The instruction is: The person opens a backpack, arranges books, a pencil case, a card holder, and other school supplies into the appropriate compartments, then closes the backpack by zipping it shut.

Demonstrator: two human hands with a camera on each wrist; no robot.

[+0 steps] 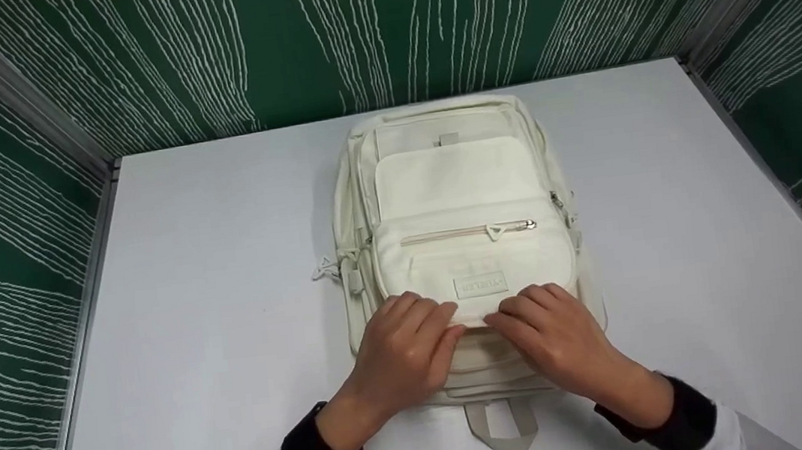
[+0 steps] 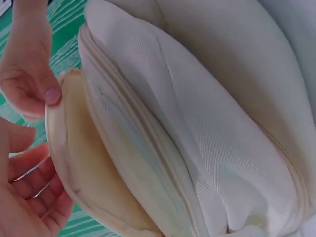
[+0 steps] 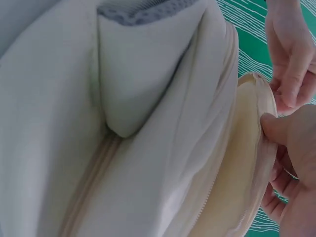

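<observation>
A cream backpack (image 1: 459, 173) lies front side up on the white table, its grab loop (image 1: 502, 440) toward the person. Its front pocket panel hangs unzipped, and the pale yellow inside of the pocket (image 2: 98, 168) shows between the panel and the bag. My right hand (image 1: 554, 340) pinches the panel's edge, thumb on the inner side. Beside it, my left hand (image 1: 408, 352) rests its fingers against the panel's outer face; in the left wrist view its thumb stands apart from the edge.
Another zipper with a triangular pull (image 1: 496, 231) crosses the front, above a stitched label (image 1: 481, 284). More pulls (image 1: 326, 267) hang at the left side. Green panels with white lines (image 1: 283, 50) surround the white table (image 1: 211, 277) on three sides.
</observation>
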